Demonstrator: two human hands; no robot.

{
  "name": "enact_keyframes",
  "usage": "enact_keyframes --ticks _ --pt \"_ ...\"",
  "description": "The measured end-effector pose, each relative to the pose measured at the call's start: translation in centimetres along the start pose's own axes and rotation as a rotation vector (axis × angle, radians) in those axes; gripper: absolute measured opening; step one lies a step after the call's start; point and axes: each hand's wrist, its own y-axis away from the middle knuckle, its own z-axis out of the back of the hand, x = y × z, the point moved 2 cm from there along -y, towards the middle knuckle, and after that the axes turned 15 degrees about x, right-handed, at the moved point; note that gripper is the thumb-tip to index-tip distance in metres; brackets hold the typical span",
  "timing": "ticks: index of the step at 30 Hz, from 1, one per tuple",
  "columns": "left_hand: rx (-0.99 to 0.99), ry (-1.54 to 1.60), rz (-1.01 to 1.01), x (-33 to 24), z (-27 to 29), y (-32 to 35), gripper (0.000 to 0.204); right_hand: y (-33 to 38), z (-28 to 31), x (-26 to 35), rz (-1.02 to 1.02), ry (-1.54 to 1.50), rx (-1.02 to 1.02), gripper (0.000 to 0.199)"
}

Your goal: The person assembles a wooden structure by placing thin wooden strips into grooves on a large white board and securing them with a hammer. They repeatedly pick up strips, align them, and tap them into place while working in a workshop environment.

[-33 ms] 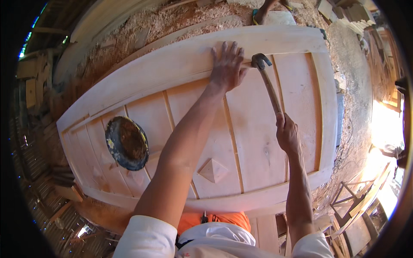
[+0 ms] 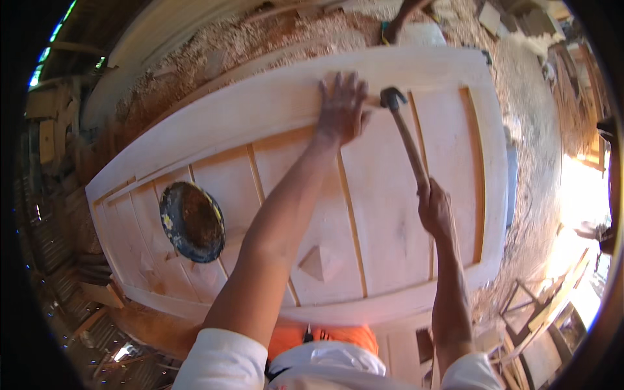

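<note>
A pale wooden panel door (image 2: 383, 195) lies flat in front of me, with thin strips along its panels. My left hand (image 2: 340, 109) rests on its far rail, fingers spread and slightly blurred. My right hand (image 2: 435, 205) is closed around the handle of a claw hammer (image 2: 408, 140). The hammer's dark head is just right of my left thumb, at the inner edge of the far rail. A light piece of wood shows between thumb and hammer head; whether the head touches it I cannot tell.
A dark, paint-spattered bowl (image 2: 192, 221) with brown contents sits on the door's left part. A small pyramid-shaped wood block (image 2: 320, 263) lies nearer me. Wood shavings (image 2: 273, 42) cover the ground beyond, where another person's foot (image 2: 393, 29) stands. Wood pieces (image 2: 539, 318) are stacked at the right.
The view has shifted slightly, so the door's far edge appears lower. The hammer head has turned a little; both hands keep nearly the same places, and the picture is more blurred.
</note>
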Motion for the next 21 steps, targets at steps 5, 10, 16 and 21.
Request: enact_keyframes --ticks 5,10,16,21 --pt "0.008 0.007 0.003 -0.1 -0.2 -0.4 0.073 -0.8 -0.5 -2.6 -0.225 -0.113 0.165 0.053" --pt "0.066 0.044 0.023 0.0 0.5 0.4 0.077 2.0 -1.5 -5.6 -0.216 -0.316 0.202 0.040" --pt "0.143 -0.023 -0.233 -3.7 2.0 -3.5 0.057 11.6 -8.1 -7.6 -0.104 -0.132 -0.064 0.030" --pt "0.148 -0.164 -0.285 -6.0 2.1 -6.9 0.028 16.0 -11.8 -9.4 -0.345 -0.235 0.033 0.030"
